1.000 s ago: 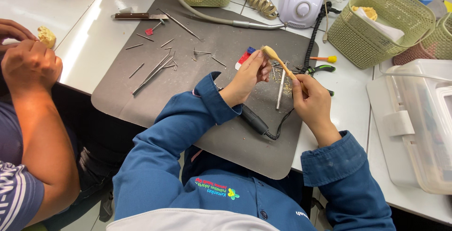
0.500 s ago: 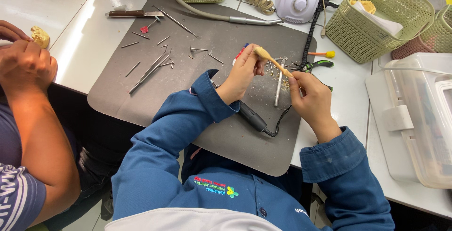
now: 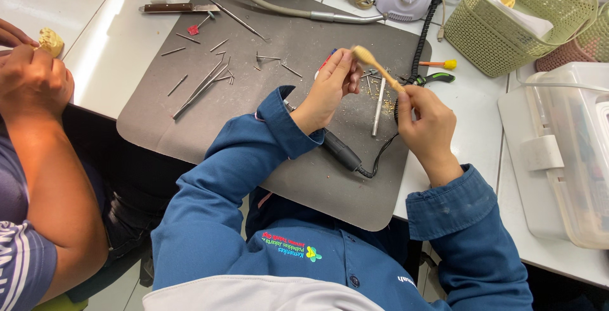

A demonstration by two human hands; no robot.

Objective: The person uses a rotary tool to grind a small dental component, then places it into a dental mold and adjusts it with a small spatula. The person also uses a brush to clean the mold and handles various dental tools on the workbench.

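**Small tan piece held up between both hands**

The small tan piece point(image 3: 374, 65) sits above the grey mat point(image 3: 266, 133), pinched at both ends. My left hand point(image 3: 333, 86) has its grip closed on the rounded upper end, and my right hand point(image 3: 426, 117) has its grip closed on the lower, thinner end, so the piece slants between them. I judge this to be a checking or turning step, with the piece lifted clear of the mat for a look.

Below my hands lies the black handpiece point(image 3: 339, 151) with its cord, and a metal rod point(image 3: 379, 108) rests beside it among fine shavings. Further left, thin metal tools point(image 3: 203, 83) lie scattered over the mat. A green basket point(image 3: 520, 38) stands on the bench point(image 3: 95, 51) to the right, and another person's hand point(image 3: 32, 73) works at the far left.

Any next move would call for a steady pinch, as the piece looks slender.
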